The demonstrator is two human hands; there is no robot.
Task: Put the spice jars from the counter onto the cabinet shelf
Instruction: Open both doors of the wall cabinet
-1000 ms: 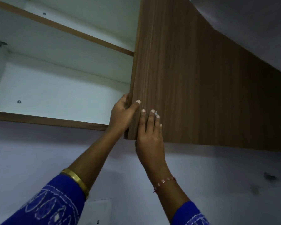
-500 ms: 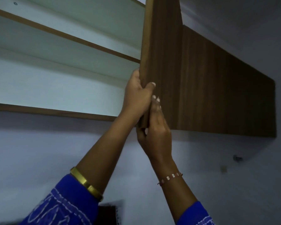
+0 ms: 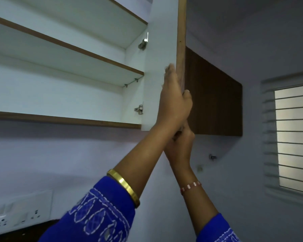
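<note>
The wall cabinet stands open, its door (image 3: 162, 49) swung out so I see its white inner face and its wooden edge. My left hand (image 3: 175, 100), with a gold bangle on the wrist, grips that edge: fingers on the inner face, thumb on the outer side. My right hand (image 3: 182, 145), with a beaded bracelet, holds the door's bottom corner and is partly hidden behind my left forearm. The bottom shelf (image 3: 59, 119) and the middle shelf (image 3: 68, 48) are bare and white inside. No spice jars are in view.
A closed brown cabinet door (image 3: 215, 102) hangs to the right of the open one. A barred window (image 3: 294, 137) is at far right. A socket panel (image 3: 16, 217) sits on the wall at lower left, above a dark strip of counter (image 3: 16, 233). Hinges (image 3: 139, 109) hold the door.
The door has swung further open, from showing its brown front to standing edge-on with its white inside visible. Both hands followed it to the right, and my view turned right toward the window.
</note>
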